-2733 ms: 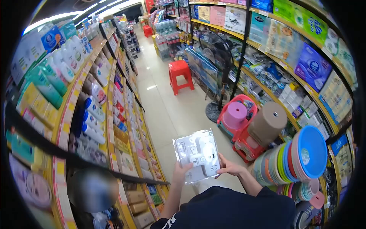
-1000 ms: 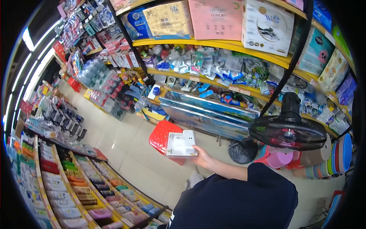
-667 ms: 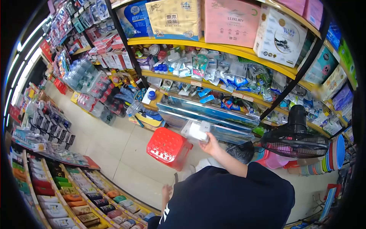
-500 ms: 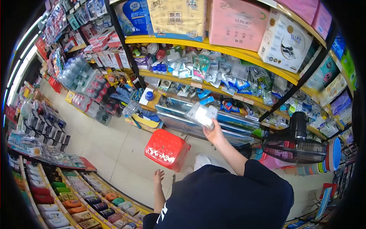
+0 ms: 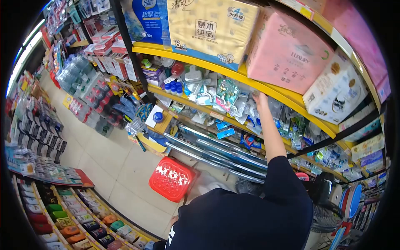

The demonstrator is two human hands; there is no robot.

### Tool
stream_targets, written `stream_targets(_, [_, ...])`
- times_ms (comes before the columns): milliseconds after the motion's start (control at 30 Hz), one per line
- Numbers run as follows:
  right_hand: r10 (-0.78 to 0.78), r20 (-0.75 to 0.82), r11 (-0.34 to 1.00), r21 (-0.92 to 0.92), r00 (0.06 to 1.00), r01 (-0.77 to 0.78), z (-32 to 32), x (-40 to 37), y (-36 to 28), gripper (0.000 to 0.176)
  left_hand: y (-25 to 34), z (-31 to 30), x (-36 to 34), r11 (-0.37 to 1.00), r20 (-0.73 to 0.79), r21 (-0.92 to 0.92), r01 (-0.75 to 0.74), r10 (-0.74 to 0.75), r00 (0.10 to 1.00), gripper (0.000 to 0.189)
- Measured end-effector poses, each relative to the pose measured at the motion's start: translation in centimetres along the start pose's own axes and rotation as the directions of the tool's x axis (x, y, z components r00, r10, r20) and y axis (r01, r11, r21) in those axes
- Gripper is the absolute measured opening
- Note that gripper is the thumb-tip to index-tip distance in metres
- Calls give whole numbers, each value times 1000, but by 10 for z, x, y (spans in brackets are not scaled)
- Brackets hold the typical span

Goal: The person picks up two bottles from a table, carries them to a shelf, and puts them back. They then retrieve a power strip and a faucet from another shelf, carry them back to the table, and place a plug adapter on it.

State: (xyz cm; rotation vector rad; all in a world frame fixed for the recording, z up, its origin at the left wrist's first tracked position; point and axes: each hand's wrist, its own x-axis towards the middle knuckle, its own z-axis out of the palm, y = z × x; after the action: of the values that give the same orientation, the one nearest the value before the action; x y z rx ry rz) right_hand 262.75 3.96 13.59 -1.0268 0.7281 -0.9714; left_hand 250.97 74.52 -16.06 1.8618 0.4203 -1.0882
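Note:
My right hand [image 5: 261, 100] reaches into the shelf of small packaged goods, just under the yellow edge of the shelf above. Its fingers are mostly hidden among clear plastic packs, so I cannot see whether it holds one. Beside it on the left lie a teal-and-clear blister pack [image 5: 228, 94] and other hanging-type packs. Only a sliver of my left hand [image 5: 174, 219] shows beside my dark shirt, low over the floor; its fingers are hidden. The red plastic stool [image 5: 168, 179] stands on the tiles in front of it.
Big tissue packs, one cream [image 5: 208, 33] and one pink [image 5: 287, 50], fill the shelf above. Metal-edged panels [image 5: 216, 146] lean below the goods. A black fan [image 5: 327, 212] stands at right, bottled drinks [image 5: 93, 98] at left, and a sloped soap rack [image 5: 83, 221] behind.
My right hand has moved up and forward from over the panels into the shelf; the white-and-clear pack it held is no longer distinguishable. My left hand has dropped back against my body.

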Motion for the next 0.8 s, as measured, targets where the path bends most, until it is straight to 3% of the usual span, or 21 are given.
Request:
stream_targets(100, [24,-171,981,-185,985,-57,10,37,24,45,24,14,13,995,4,-96,14,-14,1000,30])
stream_targets(133, [-3,-158,975,-221,987,-32,26,26,16,54,37,18,19,989,4,-149,7,-7,1000,30])
stream_targets(200, [10,-113,999,46,994,-5,24,40,29,49,73,26,24,972,-6,-235,-11,10,1000,30])
stream_targets(267, [0,-148,999,51,989,8,18,61,37,49,142,32,10,970,-36,-243,-20,12,999,30])
stream_targets(367, [-36,-183,999,4,982,37,6,85,39,50,174,35,14,972,-72,-235,-9,-8,997,30])
stream_targets(567, [-62,-200,996,-76,978,48,-19,117,36,50,192,39,7,977,-65,-214,11,-25,998,31])
stream_targets(800, [-102,-204,979,-194,974,62,-35,125,41,51,146,34,19,976,-13,-204,75,-79,997,30])
